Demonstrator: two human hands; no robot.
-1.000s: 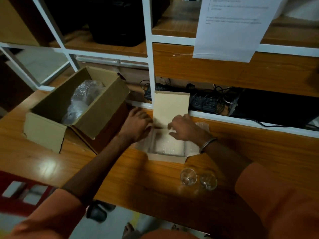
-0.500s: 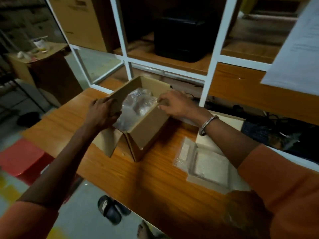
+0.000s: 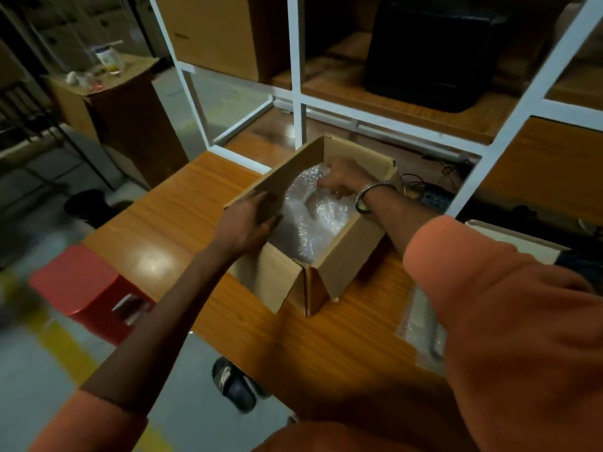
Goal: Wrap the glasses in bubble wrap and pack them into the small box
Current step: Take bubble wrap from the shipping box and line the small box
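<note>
A clear wad of bubble wrap (image 3: 310, 220) fills the inside of an open cardboard box (image 3: 350, 252) that stands on the orange-brown wooden table (image 3: 156, 230). The right hand (image 3: 342, 177) reaches down into the box from its far side, fingers curled onto the top of the bubble wrap; whether they pinch it or only press on it cannot be told. A metal bangle (image 3: 368, 197) circles that wrist. The left hand (image 3: 244, 223) grips the box's raised left flap (image 3: 287, 181), thumb on the inner face and fingers behind. The near flap (image 3: 267, 275) hangs down over the box's front.

At the right edge of the table, partly hidden by the orange sleeve (image 3: 509, 308), lies a flat piece of bubble wrap (image 3: 421, 331), with the pale lid of the small box (image 3: 518, 238) beyond it. No glasses are clearly seen.

Behind the table rises a white-framed shelf unit (image 3: 297, 93) holding a black case (image 3: 434, 50). Below, on the floor, stand a red stool (image 3: 81, 282) and a dark sandal (image 3: 233, 383).
</note>
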